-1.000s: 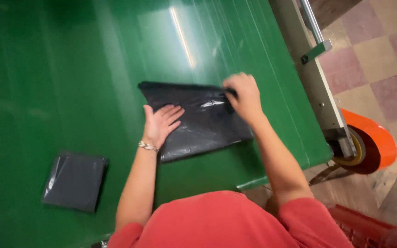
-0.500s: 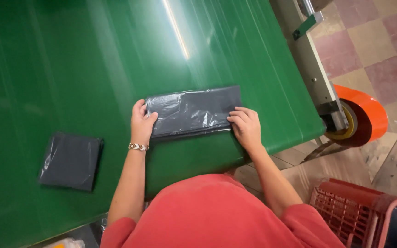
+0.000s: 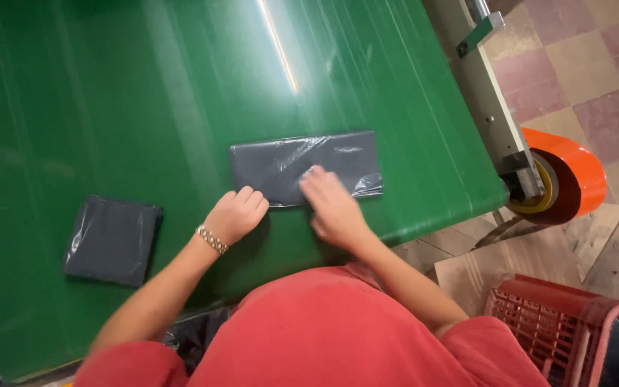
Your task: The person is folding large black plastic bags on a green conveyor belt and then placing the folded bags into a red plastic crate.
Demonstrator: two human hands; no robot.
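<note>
Head camera view, looking straight down over a person in a red shirt [image 3: 338, 337] at a glossy green table surface [image 3: 145, 93]. A long, flat, folded rectangle of dark grey plastic film [image 3: 338, 158] lies near the front edge of the green surface, its long sides running left to right and its shiny skin wrinkled toward the right end.

Left hand [image 3: 236, 215]: rests at the lower left corner of the folded film, fingers curled in and held close together, knuckles up, the fingertips touching the film's near edge. A gold-coloured chain bracelet [image 3: 212, 240] circles the wrist.

Right hand [image 3: 332, 208]: lies palm down on the film's lower middle part, fingers pointing up and to the left. The hand is motion-blurred, so whether the fingers are spread or together cannot be told; nothing appears pinched between them.

A second, smaller, nearly square folded packet of the same dark grey plastic [image 3: 112, 240] lies well apart to the left on the green surface, untouched by either hand.

Along the right edge of the table runs a grey metal frame rail [image 3: 485, 100]; at its lower end sits a large roll of orange tape on a yellow core [image 3: 567, 179]. Beyond it the floor [image 3: 596, 64] shows pink and beige checked tiles. A red plastic lattice crate [image 3: 553, 330] stands at the lower right, beside the person.
</note>
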